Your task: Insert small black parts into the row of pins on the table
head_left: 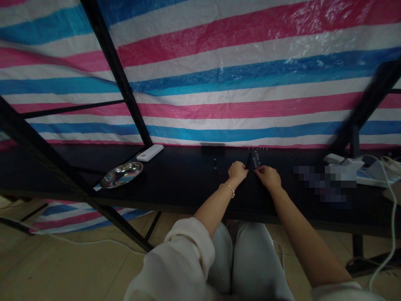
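Right of the frame's centre, the left hand (238, 170) is at the lower end of a black stick (249, 159), the right hand (269, 177) by a row of small clear pieces (257, 158); it is too dark to tell whether either grips anything. The step looks like fine fingertip work there, and the next move calls for a light touch.

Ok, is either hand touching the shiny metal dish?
No, the left hand and right hand are both well to the right of the dish.
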`<action>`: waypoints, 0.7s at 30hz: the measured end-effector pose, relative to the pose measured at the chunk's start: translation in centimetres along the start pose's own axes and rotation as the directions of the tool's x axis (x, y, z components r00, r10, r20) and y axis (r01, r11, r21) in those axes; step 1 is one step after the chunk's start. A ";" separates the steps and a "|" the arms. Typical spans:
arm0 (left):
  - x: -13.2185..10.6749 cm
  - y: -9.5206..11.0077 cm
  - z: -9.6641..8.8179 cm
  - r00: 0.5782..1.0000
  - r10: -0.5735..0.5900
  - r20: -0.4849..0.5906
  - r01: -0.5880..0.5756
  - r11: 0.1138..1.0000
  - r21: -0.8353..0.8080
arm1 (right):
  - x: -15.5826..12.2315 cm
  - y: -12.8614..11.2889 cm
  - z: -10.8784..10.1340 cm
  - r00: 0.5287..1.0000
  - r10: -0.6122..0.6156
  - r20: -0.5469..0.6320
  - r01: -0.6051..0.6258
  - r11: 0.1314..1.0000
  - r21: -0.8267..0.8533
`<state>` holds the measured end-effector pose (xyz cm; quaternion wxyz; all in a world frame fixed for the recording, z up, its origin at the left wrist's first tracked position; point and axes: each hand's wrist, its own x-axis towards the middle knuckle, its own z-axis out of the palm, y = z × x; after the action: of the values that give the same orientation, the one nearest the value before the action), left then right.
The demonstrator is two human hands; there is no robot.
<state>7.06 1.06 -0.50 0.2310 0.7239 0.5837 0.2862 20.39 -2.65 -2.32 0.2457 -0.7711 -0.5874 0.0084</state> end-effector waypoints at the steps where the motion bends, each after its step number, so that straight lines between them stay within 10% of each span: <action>1: -0.1 0.1 0.0 1.000 0.005 0.003 -0.005 1.000 0.030 | 0.0 0.0 0.0 1.000 0.013 0.005 -0.013 1.000 0.005; 21: -1.0 0.5 0.7 0.990 0.127 0.056 -0.138 0.940 0.313 | 0.2 -0.6 -0.5 0.996 0.082 0.044 -0.082 0.997 -0.010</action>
<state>7.80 0.00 -0.81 0.1023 0.7941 0.5678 0.1913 20.06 -2.59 -1.58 0.2288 -0.7952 -0.5606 0.0330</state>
